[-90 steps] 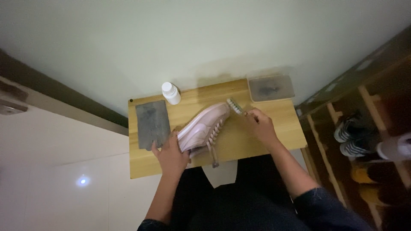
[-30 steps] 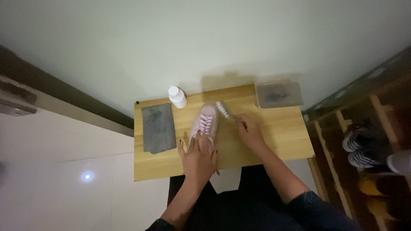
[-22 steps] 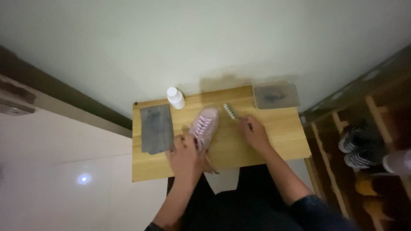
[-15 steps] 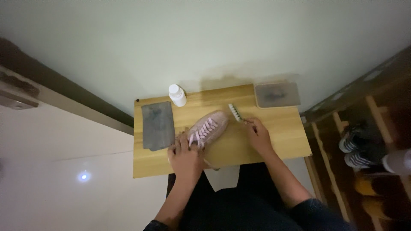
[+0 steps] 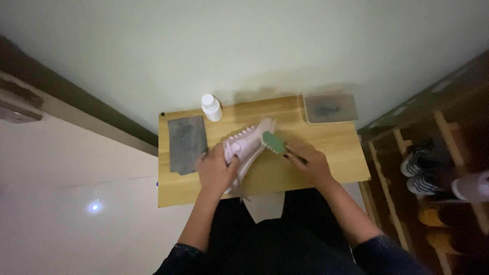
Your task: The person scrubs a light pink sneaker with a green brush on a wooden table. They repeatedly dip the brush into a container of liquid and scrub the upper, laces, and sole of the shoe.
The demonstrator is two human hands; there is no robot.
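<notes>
Nearest first: left hand (image 5: 216, 170) sits clamped over the heel end of the pink sneaker (image 5: 244, 150), fingers wrapped round its side, pinning it to the worktop (image 5: 326, 153). Right hand (image 5: 310, 164) at about 3 o'clock from the shoe, grip closed on a small brush (image 5: 273, 142) with a green back; brush head touches the shoe's toe-side edge. Sneaker's long axis runs roughly 7 to 1 o'clock, toe pointing away from the person, laces trailing off the near edge. Brush lies just right of the toe, so the right hand is nearer that end, the left nearer the heel. Farther out: dark grey cloth (image 5: 186, 142) flat at 10 o'clock, white bottle (image 5: 211, 107) upright at 11, grey lidded tray (image 5: 331, 107) at 1 o'clock on the far corner. Shoe rack (image 5: 433, 168) off to the right.
</notes>
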